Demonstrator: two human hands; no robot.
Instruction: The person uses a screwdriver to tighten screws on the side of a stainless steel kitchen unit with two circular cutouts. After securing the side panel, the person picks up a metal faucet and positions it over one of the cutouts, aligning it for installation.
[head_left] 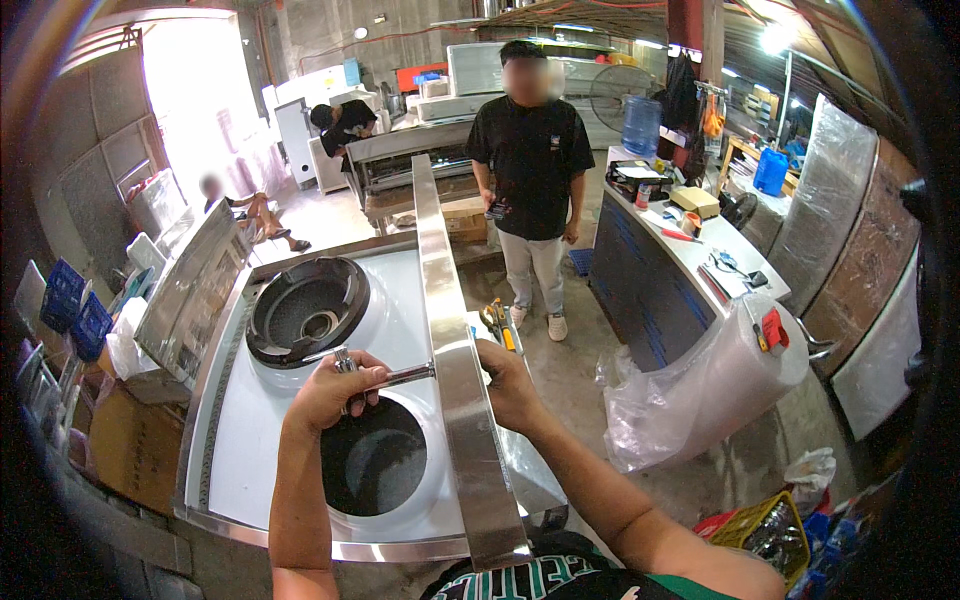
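Note:
My left hand (345, 383) is closed round a shiny socket wrench (347, 362). The tool's shaft reaches right and meets the inner face of a long upright steel panel (450, 300). On the panel's other side, my right hand (510, 383) is curled close against it; its fingertips and anything in them are hidden. Both hands are over a steel stove unit with a white top (250, 450). Beyond my left hand, a black burner ring (307, 310) sits on the top. Below that hand lies a round dark opening (375, 458) with a white collar.
A person (530, 150) in a black shirt stands past the panel; two others are farther back. Yellow-handled tools (497, 325) lie right of the panel. A cluttered counter (640, 220) and a large plastic-wrap roll (710, 390) stand right. Wrapped panels (195, 290) lean left.

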